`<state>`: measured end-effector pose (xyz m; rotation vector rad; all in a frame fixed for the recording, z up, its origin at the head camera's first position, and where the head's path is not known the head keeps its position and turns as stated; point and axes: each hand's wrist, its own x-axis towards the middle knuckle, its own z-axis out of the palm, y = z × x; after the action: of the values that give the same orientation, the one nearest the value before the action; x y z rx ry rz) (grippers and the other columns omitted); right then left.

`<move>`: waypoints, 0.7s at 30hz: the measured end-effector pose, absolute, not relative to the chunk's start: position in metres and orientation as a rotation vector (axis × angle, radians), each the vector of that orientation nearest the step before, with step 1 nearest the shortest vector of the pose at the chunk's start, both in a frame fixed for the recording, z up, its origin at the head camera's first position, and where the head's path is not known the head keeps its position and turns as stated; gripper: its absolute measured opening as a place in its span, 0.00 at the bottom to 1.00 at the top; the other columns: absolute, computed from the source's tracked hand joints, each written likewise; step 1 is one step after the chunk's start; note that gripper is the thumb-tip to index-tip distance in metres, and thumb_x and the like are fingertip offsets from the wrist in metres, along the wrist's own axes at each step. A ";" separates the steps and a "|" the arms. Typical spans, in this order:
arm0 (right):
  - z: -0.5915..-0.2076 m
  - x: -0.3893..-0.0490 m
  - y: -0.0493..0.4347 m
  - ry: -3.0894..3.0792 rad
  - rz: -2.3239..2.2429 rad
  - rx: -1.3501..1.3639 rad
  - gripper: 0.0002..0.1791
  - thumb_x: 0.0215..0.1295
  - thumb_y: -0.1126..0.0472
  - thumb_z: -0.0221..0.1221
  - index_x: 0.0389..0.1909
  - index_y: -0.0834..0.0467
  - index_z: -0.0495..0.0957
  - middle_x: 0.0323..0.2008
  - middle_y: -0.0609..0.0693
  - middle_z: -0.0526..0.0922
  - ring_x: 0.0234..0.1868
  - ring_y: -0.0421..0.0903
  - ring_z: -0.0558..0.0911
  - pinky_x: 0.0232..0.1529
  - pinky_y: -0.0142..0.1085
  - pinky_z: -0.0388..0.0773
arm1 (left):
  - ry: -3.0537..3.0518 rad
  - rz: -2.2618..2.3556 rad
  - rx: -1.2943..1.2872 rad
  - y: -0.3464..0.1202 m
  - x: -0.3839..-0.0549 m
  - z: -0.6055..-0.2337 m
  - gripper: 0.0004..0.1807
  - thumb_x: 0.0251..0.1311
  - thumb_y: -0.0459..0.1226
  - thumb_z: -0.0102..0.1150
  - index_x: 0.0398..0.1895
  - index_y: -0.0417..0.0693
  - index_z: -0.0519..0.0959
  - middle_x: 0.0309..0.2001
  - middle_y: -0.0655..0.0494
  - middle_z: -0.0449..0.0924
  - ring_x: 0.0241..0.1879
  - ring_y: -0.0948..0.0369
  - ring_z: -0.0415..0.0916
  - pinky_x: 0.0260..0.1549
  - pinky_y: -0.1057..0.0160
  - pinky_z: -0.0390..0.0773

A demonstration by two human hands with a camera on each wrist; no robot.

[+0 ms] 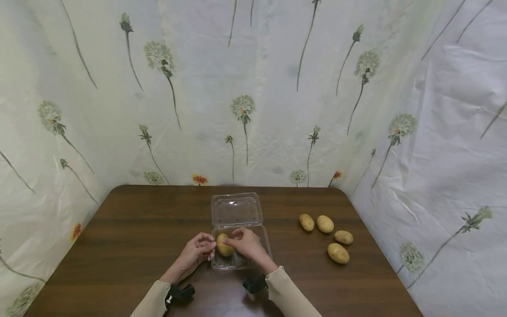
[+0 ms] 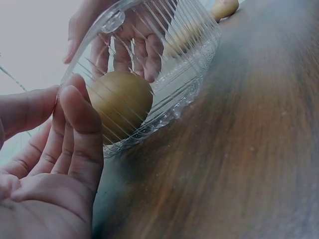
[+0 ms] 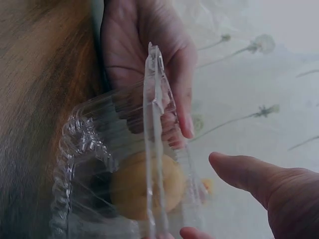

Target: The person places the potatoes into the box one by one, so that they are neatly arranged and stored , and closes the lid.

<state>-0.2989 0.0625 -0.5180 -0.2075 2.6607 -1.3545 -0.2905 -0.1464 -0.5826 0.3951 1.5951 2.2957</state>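
Note:
A clear plastic clamshell box [image 1: 233, 267] lies on the table with its lid [image 1: 237, 209] folded back. One yellow potato [image 1: 225, 250] sits at the left side of its base; ribbed clear wall [image 2: 169, 102] shows in front of it in the left wrist view. My left hand [image 1: 196, 250] pinches the box's left rim between thumb and fingers. Over the base, my right hand [image 1: 249, 244] hovers at the potato, its fingers [image 2: 124, 55] loosely bent behind it. The right thumb [image 3: 244, 172] stands apart from the potato in the right wrist view.
Several loose potatoes [image 1: 325, 224] lie on the brown wooden table [image 1: 158, 215], right of the box. A pale curtain with dandelion prints [image 1: 206, 110] hangs behind the table and along both sides.

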 end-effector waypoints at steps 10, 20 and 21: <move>-0.506 -0.297 0.088 2.651 -1.379 -0.236 0.29 0.56 0.47 0.68 0.51 0.63 0.77 0.40 0.56 0.86 0.38 0.47 0.84 0.35 0.38 0.79 | 1.608 2.286 0.417 -0.147 -0.289 -0.583 0.06 0.68 0.30 0.51 0.44 0.43 0.66 0.28 0.60 0.79 0.26 0.66 0.76 0.27 0.69 0.76; -0.498 -0.301 0.112 2.652 -1.398 -0.266 0.31 0.55 0.45 0.69 0.53 0.61 0.77 0.42 0.52 0.84 0.44 0.48 0.83 0.41 0.41 0.80 | 1.626 2.285 0.348 -0.146 -0.291 -0.583 0.07 0.68 0.30 0.52 0.45 0.42 0.66 0.27 0.59 0.78 0.25 0.65 0.76 0.26 0.68 0.75; -0.497 -0.301 0.114 2.652 -1.408 -0.265 0.30 0.55 0.46 0.68 0.53 0.60 0.76 0.42 0.53 0.84 0.44 0.49 0.83 0.41 0.42 0.80 | 1.625 2.285 0.340 -0.146 -0.291 -0.583 0.07 0.68 0.30 0.52 0.45 0.42 0.66 0.27 0.59 0.78 0.25 0.64 0.76 0.26 0.68 0.75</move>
<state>-0.3012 0.1143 -0.4975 -0.2647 2.6520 -1.4077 -0.2908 -0.1457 -0.5828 0.3402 1.6254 2.2853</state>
